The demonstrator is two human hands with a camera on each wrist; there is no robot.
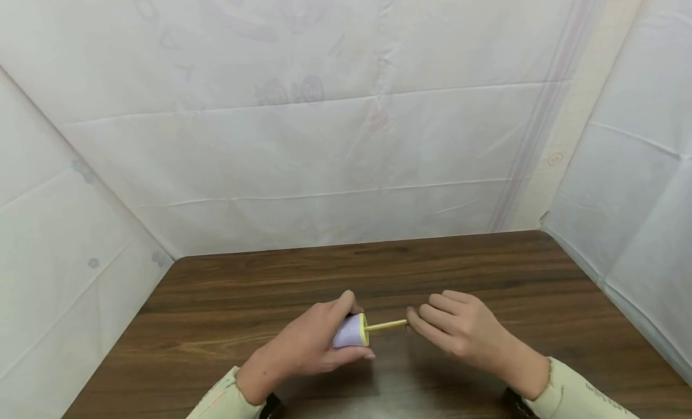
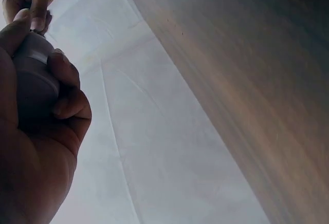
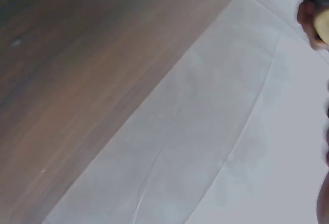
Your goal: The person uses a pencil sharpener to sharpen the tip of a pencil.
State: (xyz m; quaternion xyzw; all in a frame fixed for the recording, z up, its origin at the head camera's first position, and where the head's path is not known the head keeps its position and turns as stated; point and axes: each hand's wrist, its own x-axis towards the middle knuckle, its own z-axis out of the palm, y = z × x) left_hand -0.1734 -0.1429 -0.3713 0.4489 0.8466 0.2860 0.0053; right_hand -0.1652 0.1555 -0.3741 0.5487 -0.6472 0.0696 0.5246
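Observation:
In the head view my left hand (image 1: 308,341) grips a small lavender barrel-shaped thing (image 1: 348,333) with a yellow rim. A thin golden-yellow stick (image 1: 386,325) juts sideways from its yellow end. The fingertips of my right hand (image 1: 462,326) pinch the stick's far end. Seen from the left wrist, the fingers and thumb curl round the barrel, which looks dark there. Only the round yellow end face (image 3: 323,26) and a bit of the left hand show at the right wrist view's upper right edge. What kind of thing the barrel is, I cannot tell.
Both hands are above a dark brown wood-grain table (image 1: 243,287) with rounded far corners. Pale printed sheeting (image 1: 324,155) hangs behind the table and along both sides. Light sleeves cover the forearms, and a black band shows at each wrist.

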